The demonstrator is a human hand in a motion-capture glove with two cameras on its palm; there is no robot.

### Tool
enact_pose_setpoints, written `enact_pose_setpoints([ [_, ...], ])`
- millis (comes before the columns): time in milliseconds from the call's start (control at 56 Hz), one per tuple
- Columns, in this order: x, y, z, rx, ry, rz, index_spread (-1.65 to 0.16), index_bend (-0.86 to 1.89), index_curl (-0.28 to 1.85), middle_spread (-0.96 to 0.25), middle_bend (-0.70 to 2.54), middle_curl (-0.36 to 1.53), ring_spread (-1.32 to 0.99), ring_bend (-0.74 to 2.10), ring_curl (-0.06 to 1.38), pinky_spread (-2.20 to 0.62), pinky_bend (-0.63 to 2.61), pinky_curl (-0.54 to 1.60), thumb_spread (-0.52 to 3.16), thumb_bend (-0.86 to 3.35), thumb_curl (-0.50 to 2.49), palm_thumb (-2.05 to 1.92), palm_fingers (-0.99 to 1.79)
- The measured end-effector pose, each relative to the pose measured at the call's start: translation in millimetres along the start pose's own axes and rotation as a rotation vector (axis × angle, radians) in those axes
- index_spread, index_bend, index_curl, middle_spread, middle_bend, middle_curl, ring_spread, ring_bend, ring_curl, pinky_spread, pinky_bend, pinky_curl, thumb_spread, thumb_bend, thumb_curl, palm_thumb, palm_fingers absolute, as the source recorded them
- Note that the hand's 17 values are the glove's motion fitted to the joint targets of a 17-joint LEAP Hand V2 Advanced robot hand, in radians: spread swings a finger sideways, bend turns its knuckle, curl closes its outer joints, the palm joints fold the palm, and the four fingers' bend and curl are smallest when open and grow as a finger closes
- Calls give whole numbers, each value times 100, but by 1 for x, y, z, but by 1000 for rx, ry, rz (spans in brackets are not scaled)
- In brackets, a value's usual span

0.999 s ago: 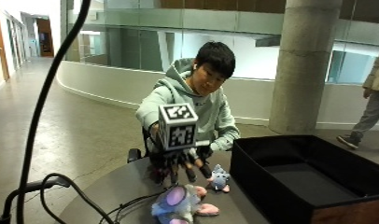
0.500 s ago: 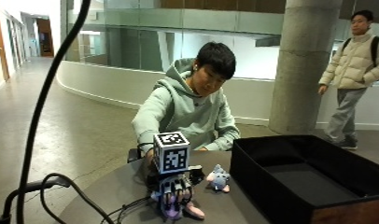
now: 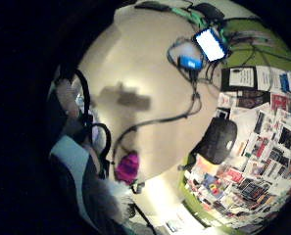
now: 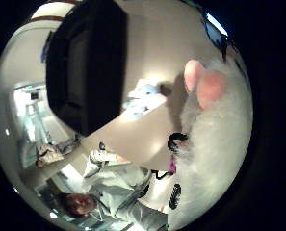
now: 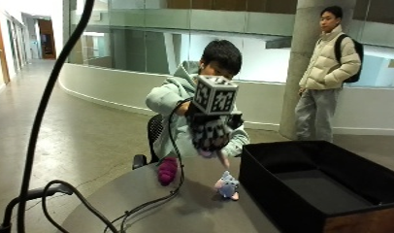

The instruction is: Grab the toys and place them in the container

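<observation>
The gloved right hand [image 5: 208,130] is raised above the round table [image 5: 152,204], fingers curled around a grey plush toy [image 4: 214,144] with pink ears. A small blue-and-pink plush toy [image 5: 227,185] sits on the table at the hand's six o'clock, just beside the black container [image 5: 313,189], at its nine o'clock.

Bare tabletop [image 5: 184,208] is seen between the small toy [image 5: 227,185] and the black container [image 5: 313,189], whose near wall stands as an obstacle beside the open top.
</observation>
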State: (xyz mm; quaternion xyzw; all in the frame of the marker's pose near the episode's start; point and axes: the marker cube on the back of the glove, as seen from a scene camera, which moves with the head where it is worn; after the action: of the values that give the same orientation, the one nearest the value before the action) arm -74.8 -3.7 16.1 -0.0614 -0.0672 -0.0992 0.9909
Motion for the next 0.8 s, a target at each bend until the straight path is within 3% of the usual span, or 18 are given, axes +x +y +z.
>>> enact_pose_setpoints([
  [161, -80, 11, -69, 191, 41, -45, -34, 63, 82, -29, 73, 54, -41, 111, 56, -39, 111, 49, 59, 16, 82, 69, 97],
  [393, -162, -16, -126, 447, 54, -187, -36, 63, 97, -29, 76, 64, -40, 115, 61, -38, 119, 51, 57, 10, 89, 62, 90],
  [482, -203, -29, -121, 444, 2, -185, -36, 51, 101, -30, 62, 63, -36, 117, 63, -36, 125, 52, 66, 3, 87, 54, 62],
  [535, -214, -42, -114, 363, -38, -179, -33, 37, 96, -21, 44, 59, -26, 82, 60, -23, 125, 57, 86, -16, 72, 18, -38],
  [553, -216, -46, -112, 341, -54, -181, -33, 35, 93, -20, 42, 58, -23, 77, 59, -20, 125, 56, 89, -14, 70, 14, -35],
  [571, -219, -49, -110, 324, -71, -184, -33, 23, 87, -16, 34, 54, -20, 65, 55, -17, 126, 54, 89, -15, 67, 8, -54],
  [678, -234, -59, -97, 280, -91, -202, -30, 3, 65, -6, 13, 44, -9, 31, 37, -5, 115, 44, 94, -9, 57, -6, -48],
  [803, -236, -61, -86, 250, -46, -211, -27, 4, 51, -1, 9, 37, -2, 18, 31, 2, 107, 40, 98, -7, 49, -7, -41],
])
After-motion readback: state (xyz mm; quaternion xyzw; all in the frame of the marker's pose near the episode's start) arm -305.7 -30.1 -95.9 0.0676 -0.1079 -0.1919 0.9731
